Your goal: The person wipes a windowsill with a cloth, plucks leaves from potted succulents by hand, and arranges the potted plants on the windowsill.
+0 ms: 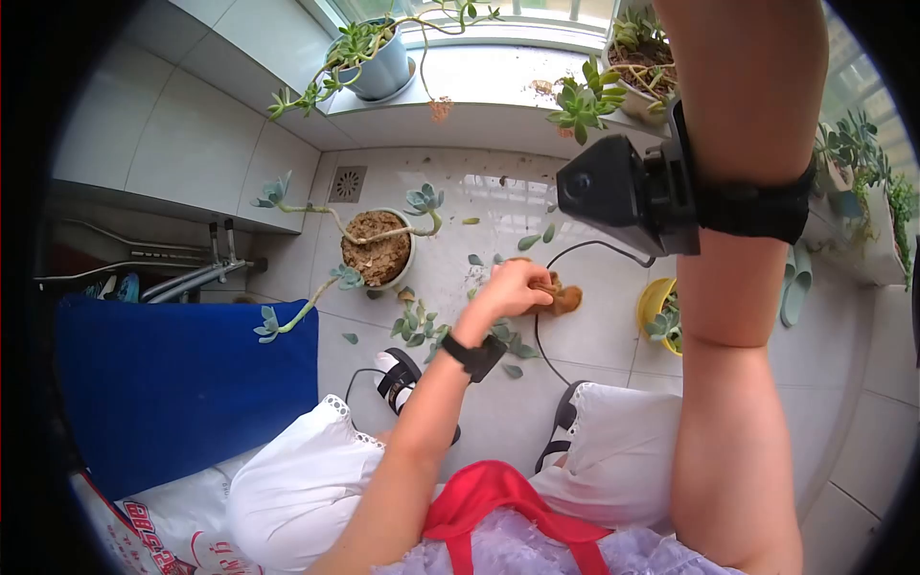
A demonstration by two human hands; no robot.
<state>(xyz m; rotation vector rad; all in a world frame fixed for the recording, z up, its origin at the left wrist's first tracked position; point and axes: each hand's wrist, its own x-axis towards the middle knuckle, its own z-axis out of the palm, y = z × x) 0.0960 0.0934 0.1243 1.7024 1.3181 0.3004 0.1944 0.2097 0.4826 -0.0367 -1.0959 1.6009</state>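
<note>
My left hand (515,289) reaches down over the tiled floor, its fingers closed on a brown, soft-looking piece (567,300) that resembles a rag; its exact kind is unclear. Fallen succulent leaves (414,324) lie scattered beside and below this hand. To its left stands a pale round pot (407,268) of brown soil (376,251), from which long bare stems with blue-green leaf tips (424,199) spread. My right arm (733,383) is raised along the right side, and its hand is beyond the top edge of the view.
On the window ledge stand a blue pot (379,69) and another planter (642,81). A yellow pot (656,311) sits on the floor at right. A thin black cable (539,340) crosses the tiles near my feet. Blue panel (192,383) and metal tubes (206,273) are at left.
</note>
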